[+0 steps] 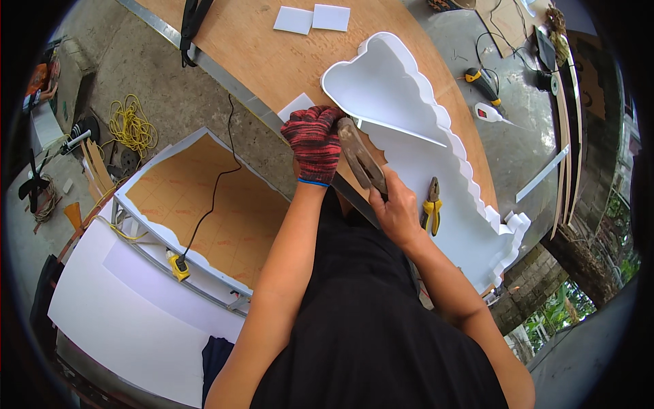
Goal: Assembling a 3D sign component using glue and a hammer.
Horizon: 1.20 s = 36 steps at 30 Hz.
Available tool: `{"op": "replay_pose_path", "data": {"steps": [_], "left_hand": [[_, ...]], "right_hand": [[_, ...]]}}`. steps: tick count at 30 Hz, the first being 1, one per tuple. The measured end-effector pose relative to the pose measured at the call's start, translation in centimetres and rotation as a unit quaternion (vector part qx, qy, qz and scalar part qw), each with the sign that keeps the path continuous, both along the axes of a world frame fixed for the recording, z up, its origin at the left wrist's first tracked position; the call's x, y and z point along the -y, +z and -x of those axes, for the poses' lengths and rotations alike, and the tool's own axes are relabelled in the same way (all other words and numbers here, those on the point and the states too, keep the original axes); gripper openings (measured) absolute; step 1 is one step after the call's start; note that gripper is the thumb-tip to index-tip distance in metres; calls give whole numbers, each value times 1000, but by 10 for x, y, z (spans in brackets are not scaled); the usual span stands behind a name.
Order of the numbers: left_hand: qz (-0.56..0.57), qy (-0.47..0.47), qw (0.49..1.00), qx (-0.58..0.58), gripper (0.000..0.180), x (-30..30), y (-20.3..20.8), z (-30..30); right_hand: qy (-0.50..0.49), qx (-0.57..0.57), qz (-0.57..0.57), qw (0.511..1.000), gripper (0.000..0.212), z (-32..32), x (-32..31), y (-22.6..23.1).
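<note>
My left hand [313, 144], in a red and black knit glove, is closed at the near left edge of a white scalloped form [415, 146]; whatever its fingers pinch is hidden. My bare right hand [396, 208] grips a worn, brownish-grey hand tool [361, 155] with a long slotted body, whose upper end reaches the gloved fingers. The form is a shallow shell with a wavy raised rim, and a thin white strip [402, 131] stands across its inside. Pliers [432, 206] with yellow handles lie in it, right of my right hand. A small white panel [297, 107] lies partly behind the glove.
Two white rectangular panels [332, 18] lie on the plywood tabletop [252, 48]. Farther right are a yellow-black glue gun [483, 87] and a needle-tipped white bottle [488, 112]. A brown-papered framed panel [211, 198] stands left, crossed by a black cable [216, 191]. Yellow cord [133, 126] lies on the floor.
</note>
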<state>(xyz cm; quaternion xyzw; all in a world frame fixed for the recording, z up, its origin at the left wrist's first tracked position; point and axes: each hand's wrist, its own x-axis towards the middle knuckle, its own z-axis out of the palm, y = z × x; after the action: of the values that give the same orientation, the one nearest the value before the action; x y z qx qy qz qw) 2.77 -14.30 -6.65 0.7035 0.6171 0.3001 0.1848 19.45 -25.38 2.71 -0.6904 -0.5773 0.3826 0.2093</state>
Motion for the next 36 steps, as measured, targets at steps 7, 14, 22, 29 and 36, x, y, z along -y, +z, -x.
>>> {"op": "replay_pose_path", "data": {"steps": [7,14,22,29,36], "left_hand": [[20,-1,1000,11,16,0,3,0],[20,32,996,82,38,17,19,36],[-63,-241,954,-165,50,-48,101,34],[13,-401,862,-309,39,-93,86,8],[149,-329,892,-271,54,-95,73,0]], "right_hand": [[-5,0,-9,1000,41,-24,14,35],[-154,206,-65,964,36,-144,48,77],[-134,321,-9,937,34,-285,89,33],[-125,328,-35,936,38,-331,77,-16],[-140,257,-46,955,39,-348,51,-46]]}}
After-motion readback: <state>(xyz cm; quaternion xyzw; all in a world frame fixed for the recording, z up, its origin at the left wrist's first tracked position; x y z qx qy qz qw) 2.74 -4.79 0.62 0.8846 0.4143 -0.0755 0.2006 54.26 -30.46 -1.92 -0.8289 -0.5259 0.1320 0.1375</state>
